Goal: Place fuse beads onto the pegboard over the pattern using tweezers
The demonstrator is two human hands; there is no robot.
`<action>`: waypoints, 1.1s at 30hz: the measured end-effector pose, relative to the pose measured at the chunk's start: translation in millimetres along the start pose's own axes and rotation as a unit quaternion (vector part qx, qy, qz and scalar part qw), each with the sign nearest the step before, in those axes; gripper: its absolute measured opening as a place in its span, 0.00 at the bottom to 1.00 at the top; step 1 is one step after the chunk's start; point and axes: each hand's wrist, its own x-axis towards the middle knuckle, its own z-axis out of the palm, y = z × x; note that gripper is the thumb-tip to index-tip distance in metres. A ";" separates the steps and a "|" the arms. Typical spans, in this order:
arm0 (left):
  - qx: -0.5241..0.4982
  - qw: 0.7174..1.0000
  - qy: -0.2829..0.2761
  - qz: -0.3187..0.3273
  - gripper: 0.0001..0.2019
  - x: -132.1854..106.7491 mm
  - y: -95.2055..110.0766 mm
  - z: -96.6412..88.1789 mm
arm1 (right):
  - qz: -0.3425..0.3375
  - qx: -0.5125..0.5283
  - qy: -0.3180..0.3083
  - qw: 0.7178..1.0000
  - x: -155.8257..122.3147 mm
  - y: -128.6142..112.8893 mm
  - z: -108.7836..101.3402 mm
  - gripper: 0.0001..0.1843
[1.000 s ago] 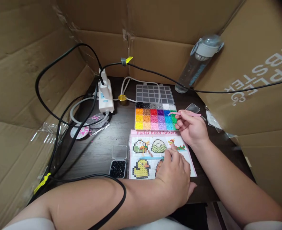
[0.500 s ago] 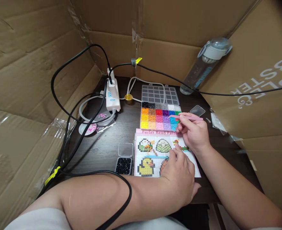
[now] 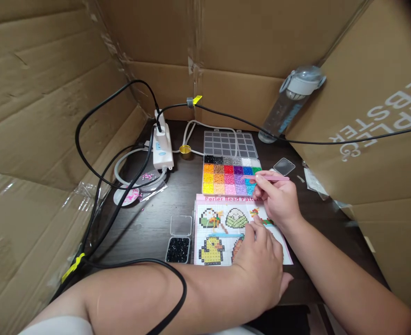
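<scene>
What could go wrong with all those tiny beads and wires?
1. The black cable lies across the left forearm, right beside the open box of black beads. A tug might knock the box and spill them.
2. The right hand holds pink tweezers over the open bead tray. A dropped bead could land in the wrong colour compartment.
3. The water bottle leans on the cardboard and might topple toward the tray.

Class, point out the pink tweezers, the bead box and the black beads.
pink tweezers (image 3: pixel 277 177), head view, on the bare rear shaft.
bead box (image 3: pixel 229 144), head view, on its open clear lid.
black beads (image 3: pixel 177 250), head view, middle of the heap.
</scene>
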 end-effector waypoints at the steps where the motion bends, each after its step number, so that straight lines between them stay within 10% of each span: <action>1: 0.001 1.000 -0.001 0.000 0.34 0.0 0.0 -0.2 | -0.003 -0.001 -0.001 1.000 0.0 0.1 -0.2 0.11; 33: -0.001 1.000 0.004 -0.001 0.35 -1.0 -0.4 -3.9 | 0.003 -0.047 -0.013 0.999 -0.9 1.4 -0.8 0.12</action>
